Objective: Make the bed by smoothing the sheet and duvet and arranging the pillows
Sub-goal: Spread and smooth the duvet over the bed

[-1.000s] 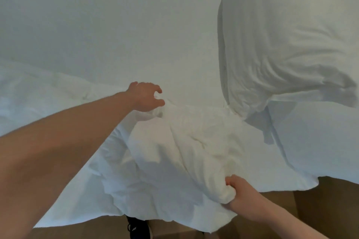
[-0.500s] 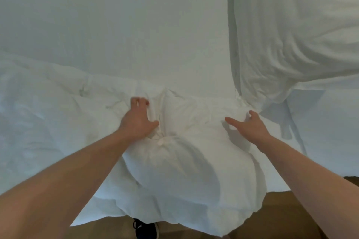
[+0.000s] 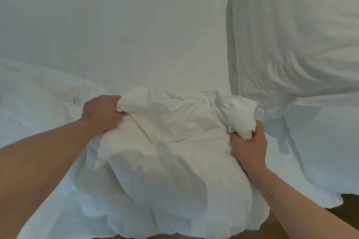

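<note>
Now both hands, left hand (image 3: 101, 111) and right hand (image 3: 248, 145), grip the bunched duvet (image 3: 171, 161).

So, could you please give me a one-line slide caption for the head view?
Both hands, left and right, grip bunched duvet over the sheet, pillow alongside.

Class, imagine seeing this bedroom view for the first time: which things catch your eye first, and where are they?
First, the two bare hands in the lower middle: the left hand and the right hand each grip a bunched fold of the white duvet, which is heaped at the bed's near edge. Next, the big white pillow at upper right, lying on the smooth sheet.
</note>
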Demonstrator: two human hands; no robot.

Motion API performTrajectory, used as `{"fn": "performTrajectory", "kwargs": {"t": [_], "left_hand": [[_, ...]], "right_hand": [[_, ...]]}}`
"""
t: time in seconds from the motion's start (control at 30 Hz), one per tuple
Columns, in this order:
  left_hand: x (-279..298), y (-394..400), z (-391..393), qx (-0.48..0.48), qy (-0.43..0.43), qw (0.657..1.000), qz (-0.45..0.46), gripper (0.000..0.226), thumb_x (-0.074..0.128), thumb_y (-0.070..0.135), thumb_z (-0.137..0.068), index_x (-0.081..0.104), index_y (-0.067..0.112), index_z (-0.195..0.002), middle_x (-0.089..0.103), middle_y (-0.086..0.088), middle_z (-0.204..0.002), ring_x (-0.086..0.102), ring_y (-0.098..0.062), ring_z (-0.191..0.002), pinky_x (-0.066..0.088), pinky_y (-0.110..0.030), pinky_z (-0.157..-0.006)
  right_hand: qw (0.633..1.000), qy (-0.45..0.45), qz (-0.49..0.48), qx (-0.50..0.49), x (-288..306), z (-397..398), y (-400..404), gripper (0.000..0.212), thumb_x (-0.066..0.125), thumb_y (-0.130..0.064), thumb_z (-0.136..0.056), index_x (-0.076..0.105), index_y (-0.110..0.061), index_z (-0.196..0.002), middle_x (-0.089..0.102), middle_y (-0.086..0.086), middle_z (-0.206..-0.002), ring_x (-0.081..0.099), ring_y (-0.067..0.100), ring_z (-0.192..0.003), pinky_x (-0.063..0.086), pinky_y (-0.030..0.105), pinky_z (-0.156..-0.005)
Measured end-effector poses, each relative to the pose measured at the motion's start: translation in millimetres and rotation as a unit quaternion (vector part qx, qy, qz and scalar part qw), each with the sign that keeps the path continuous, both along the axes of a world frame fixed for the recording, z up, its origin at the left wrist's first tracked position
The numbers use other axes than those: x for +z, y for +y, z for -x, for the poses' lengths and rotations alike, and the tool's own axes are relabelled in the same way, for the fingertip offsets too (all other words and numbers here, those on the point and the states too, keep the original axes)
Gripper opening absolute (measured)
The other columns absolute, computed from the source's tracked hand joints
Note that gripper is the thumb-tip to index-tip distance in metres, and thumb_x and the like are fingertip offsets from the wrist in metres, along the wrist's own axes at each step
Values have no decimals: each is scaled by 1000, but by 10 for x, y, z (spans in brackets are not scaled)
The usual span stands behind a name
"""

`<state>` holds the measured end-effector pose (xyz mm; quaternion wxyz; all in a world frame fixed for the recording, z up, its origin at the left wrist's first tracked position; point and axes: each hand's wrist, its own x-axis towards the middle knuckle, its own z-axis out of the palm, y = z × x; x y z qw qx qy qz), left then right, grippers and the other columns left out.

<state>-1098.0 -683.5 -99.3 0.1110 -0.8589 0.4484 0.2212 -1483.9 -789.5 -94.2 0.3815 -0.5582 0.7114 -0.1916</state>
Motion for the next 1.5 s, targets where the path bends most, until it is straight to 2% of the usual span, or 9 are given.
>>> {"fn": "performTrajectory", "kwargs": {"t": [0.23, 0.43, 0.53, 0.67, 0.77, 0.9, 1.2, 1.37, 1.5], "left_hand": [[1035, -715, -971, 158, -113, 963, 186, 40, 69, 47, -87, 62, 14, -110, 66, -25, -112, 65, -46, -105, 53, -50, -85], [929, -1138, -1035, 99, 68, 992, -25, 132, 87, 59, -67, 8, 10, -161, 8, -13, -168, 21, -31, -153, 26, -44, -122], [625, -878, -764, 32, 137, 978, -154, 129, 71, 87, -57, 29, 17, -157, 35, -6, -162, 39, -27, -145, 34, -38, -117], [348, -430, -482, -16, 71, 983, -169, 112, 72, 82, -59, 33, 24, -146, 59, -3, -136, 58, -26, -123, 44, -39, -96], [316, -239, -352, -73, 60, 985, -142, 62, 70, 65, -70, 51, 30, -118, 67, 3, -120, 62, -23, -113, 38, -38, -87], [462, -55, -346, -46, 66, 997, 18, 17, 67, 38, -77, 56, 29, -85, 72, 2, -98, 66, -29, -98, 37, -34, -74], [1514, -1137, -791, -15, -88, 927, 365, 17, 65, 9, -69, 57, 18, -81, 67, -15, -81, 61, -41, -79, 32, -36, -66], [1271, -1616, -786, 25, -142, 980, 138, 68, 78, 21, -73, 45, 15, -133, 54, -13, -127, 52, -34, -116, 39, -44, -95], [787, -1364, -318, -42, -49, 998, 23, 71, 70, 36, -80, 43, 18, -143, 48, -10, -139, 48, -32, -126, 39, -43, -103]], "right_hand": [[993, -75, 88, 3, 640, -740, -1132, 48, 78, -21, -81, 49, -24, -119, 63, -9, -102, 63, 14, -92, 54, 35, -84], [977, 75, -111, 166, 380, -1216, -1558, 108, 85, -44, -78, 21, -12, -160, 40, 11, -158, 42, 29, -144, 37, 37, -115], [958, 138, -136, 211, 76, -1228, -1260, 119, 83, -57, -74, 16, -9, -161, 36, 15, -161, 39, 33, -146, 35, 41, -116], [967, 121, -188, 126, -145, -1076, -986, 144, 87, -63, -62, -4, -15, -163, 22, 16, -166, 33, 37, -148, 33, 48, -119], [968, 70, -213, 113, -83, -853, -880, 125, 91, -59, -49, 41, -9, -152, 54, 12, -148, 56, 33, -129, 49, 46, -105], [992, 39, -34, 118, 229, -729, -708, 63, 89, -22, -72, 64, -15, -129, 70, 7, -122, 66, 29, -110, 50, 38, -87], [956, -118, 270, -6, 1503, -1389, -1450, 43, 75, -15, -80, 56, -18, -119, 59, -22, -92, 57, -9, -78, 40, 5, -71], [989, 19, 133, 69, 1129, -1574, -1842, 103, 81, -26, -76, 22, -23, -161, 47, 5, -153, 49, 23, -137, 39, 33, -114], [986, 128, -27, 103, 535, -1371, -1654, 113, 89, -35, -73, 20, -12, -160, 37, 17, -159, 37, 37, -146, 33, 46, -120]]}}
